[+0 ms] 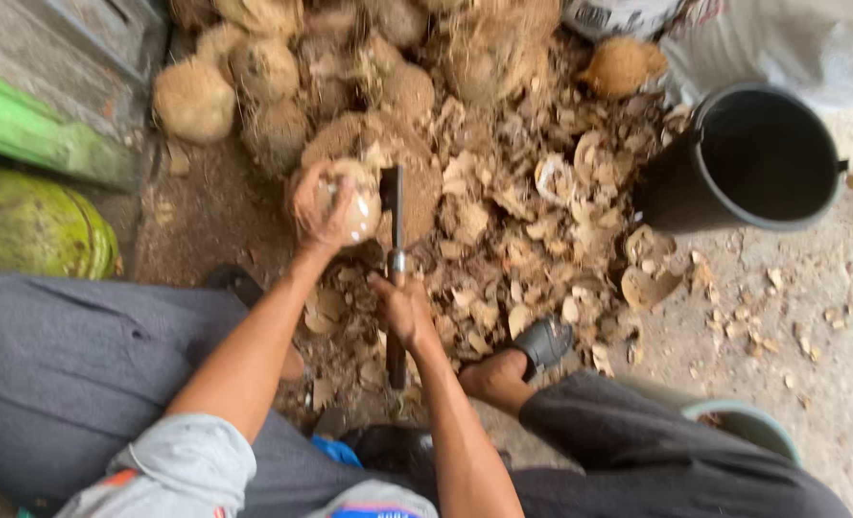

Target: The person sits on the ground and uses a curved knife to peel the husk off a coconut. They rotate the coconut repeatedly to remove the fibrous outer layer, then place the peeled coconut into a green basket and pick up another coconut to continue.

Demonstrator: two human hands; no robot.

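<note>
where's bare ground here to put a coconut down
Bare concrete lies right of the black bucket, toward the teal tub, with only scattered chips. A dirt strip below the coconut pile is fairly open. Around both hands, shell scraps crowd the ground.

Bare forearms here, both of them, running out of a short grey sleeve with an orange mark near left. Grey trousers spread wide either side, and a dark sandal (545,341) straps across the right foot.

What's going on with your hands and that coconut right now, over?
Left hand grips the husked coconut. Right hand grips the cleaver, blade beside the coconut. Shell chips litter the ground; black bucket stands aside.
</note>
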